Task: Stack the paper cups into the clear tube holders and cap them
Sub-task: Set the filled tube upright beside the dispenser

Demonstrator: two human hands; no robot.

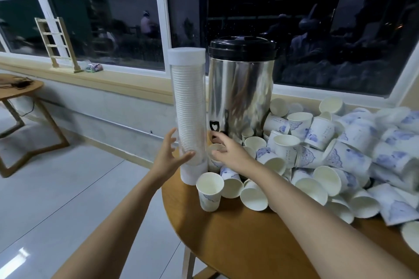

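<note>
Round wooden bench (226, 233) under a dark window. The capped clear tube holder (189, 108) stands upright at its left edge (packed with stacked cups). Left hand (167, 154) is splayed, thumb touching the tube. Right hand (229, 149) is curled round a loose paper cup (215, 149) just beside it.

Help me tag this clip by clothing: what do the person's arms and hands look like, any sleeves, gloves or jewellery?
Both forearms are bare to the frame's edge; no sleeve shows. The left hand and right hand wear no gloves, and no watch, bracelet or ring is visible.
</note>
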